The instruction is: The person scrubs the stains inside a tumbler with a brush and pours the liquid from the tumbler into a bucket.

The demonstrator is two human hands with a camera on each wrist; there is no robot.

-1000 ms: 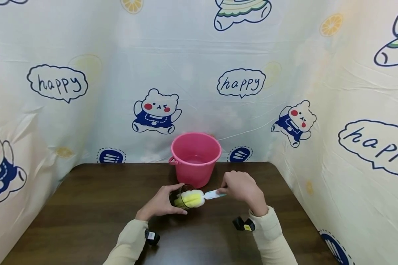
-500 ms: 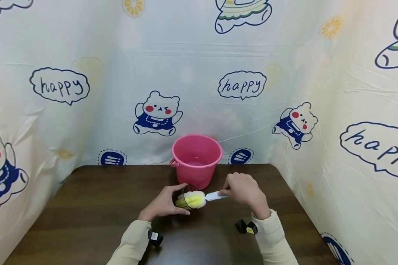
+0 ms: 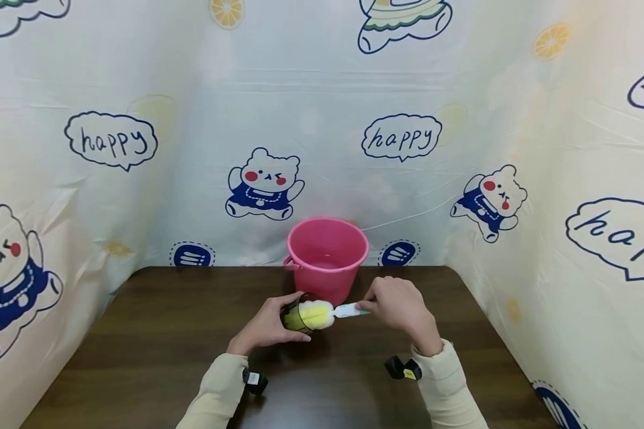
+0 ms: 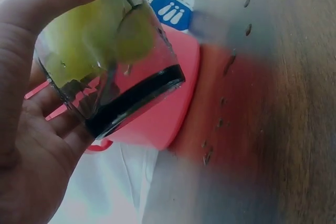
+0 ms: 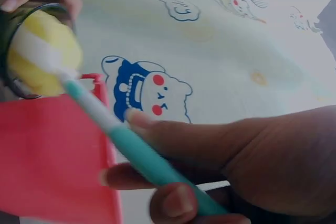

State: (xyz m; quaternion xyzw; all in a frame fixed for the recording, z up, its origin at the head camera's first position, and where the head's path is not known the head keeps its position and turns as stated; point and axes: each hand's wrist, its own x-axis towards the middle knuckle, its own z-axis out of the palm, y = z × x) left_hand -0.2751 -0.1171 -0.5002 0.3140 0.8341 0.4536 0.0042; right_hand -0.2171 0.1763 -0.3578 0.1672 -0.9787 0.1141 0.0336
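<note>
Brush (image 3: pixel 324 314) partway in the cup (image 3: pixel 292 317), bucket (image 3: pixel 330 283) close behind

The left hand (image 3: pixel 271 325) grips the cup round its side, tilted with its mouth toward the right hand (image 3: pixel 399 304), which pinches the brush's handle. Cup and brush are above the table (image 3: pixel 193 333), near the middle of its far edge. To scrub well, the left hand should brace the cup, likely slippery if wet, while the right pushes along its axis and twists, so the yellow head reaches the bottom. The bucket stands at the far edge and could limit a swing that way; contact with the cup I cannot tell. Dark spots (image 4: pixel 248 29), perhaps drops, dot the table.
</note>
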